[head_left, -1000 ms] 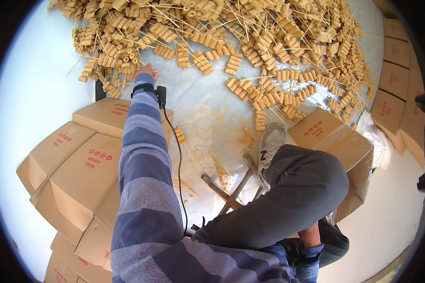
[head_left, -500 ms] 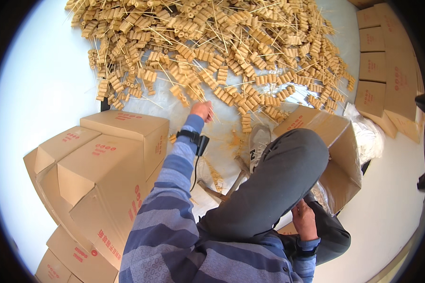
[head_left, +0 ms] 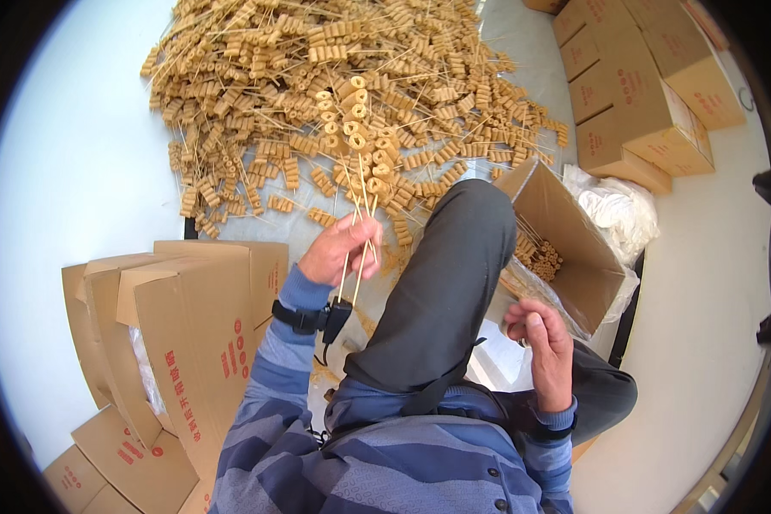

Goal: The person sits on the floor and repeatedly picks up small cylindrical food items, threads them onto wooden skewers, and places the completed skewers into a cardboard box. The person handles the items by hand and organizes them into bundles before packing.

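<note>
While left hand point(head_left: 341, 248) fingers pinch several skewers point(head_left: 361, 146) above the pile point(head_left: 317, 86), right hand point(head_left: 541, 347) curls loosely, empty, nr open carton point(head_left: 565, 248).

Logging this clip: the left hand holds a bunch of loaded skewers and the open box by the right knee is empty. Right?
Not quite. The head view shows the open box already holds skewers. The left hand does hold a bunch of loaded skewers.
</note>
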`<action>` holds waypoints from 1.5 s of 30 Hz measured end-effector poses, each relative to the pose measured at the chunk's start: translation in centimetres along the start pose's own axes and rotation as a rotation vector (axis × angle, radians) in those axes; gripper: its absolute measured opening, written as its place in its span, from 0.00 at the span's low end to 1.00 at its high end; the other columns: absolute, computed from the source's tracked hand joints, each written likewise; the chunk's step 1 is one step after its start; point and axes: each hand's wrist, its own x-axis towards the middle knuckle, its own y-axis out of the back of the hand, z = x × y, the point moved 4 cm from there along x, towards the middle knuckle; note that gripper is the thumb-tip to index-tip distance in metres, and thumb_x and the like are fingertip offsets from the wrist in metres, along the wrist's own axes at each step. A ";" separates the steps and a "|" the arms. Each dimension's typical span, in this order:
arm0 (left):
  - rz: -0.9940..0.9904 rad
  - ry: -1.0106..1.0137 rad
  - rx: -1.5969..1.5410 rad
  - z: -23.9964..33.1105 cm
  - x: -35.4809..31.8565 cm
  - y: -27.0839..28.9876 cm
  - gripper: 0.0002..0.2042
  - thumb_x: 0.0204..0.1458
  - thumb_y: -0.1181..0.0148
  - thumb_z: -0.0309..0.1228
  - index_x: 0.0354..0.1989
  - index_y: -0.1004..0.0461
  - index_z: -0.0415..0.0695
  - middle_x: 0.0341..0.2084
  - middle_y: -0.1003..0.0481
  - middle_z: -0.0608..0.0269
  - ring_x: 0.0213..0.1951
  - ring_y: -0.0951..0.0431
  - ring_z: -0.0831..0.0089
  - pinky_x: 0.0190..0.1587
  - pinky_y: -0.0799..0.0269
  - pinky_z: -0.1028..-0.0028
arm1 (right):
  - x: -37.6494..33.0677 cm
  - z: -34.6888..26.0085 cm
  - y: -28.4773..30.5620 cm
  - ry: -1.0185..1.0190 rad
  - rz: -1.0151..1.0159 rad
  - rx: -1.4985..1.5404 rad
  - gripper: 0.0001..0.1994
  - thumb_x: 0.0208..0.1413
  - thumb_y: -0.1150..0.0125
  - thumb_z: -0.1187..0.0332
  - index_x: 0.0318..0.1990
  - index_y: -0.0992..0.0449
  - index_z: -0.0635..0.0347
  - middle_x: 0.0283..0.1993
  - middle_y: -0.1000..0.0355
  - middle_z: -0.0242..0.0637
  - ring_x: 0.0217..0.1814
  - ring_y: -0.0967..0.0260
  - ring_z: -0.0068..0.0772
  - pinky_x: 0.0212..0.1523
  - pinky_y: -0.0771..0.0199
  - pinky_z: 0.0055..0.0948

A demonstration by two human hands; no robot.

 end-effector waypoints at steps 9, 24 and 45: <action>-0.522 0.165 0.026 -2.7 -4.4 -17.2 0.17 0.67 0.51 0.44 0.38 0.28 0.40 0.22 0.30 0.63 0.24 0.27 0.69 0.25 0.36 0.75 | -1.0 -3.0 -5.1 -0.147 -0.629 0.571 0.27 0.72 0.57 0.52 0.64 0.35 0.67 0.55 0.28 0.38 0.44 0.23 0.27 0.45 0.21 0.24; -0.546 0.294 0.680 -3.1 -3.7 -19.0 0.16 0.67 0.48 0.37 0.55 0.31 0.37 0.40 0.24 0.59 0.41 0.24 0.73 0.47 0.27 0.74 | -3.2 -0.2 -0.2 -0.006 -0.198 0.629 0.17 0.72 0.55 0.55 0.46 0.29 0.61 0.26 0.32 0.30 0.25 0.29 0.26 0.39 0.20 0.32; 1.412 0.179 0.849 -17.4 4.3 32.1 0.17 0.55 0.44 0.27 0.54 0.27 0.43 0.45 0.26 0.49 0.45 0.22 0.56 0.51 0.24 0.62 | 2.6 2.8 0.3 -0.186 0.152 0.531 0.15 0.74 0.61 0.57 0.44 0.33 0.59 0.18 0.47 0.24 0.13 0.48 0.20 0.25 0.28 0.28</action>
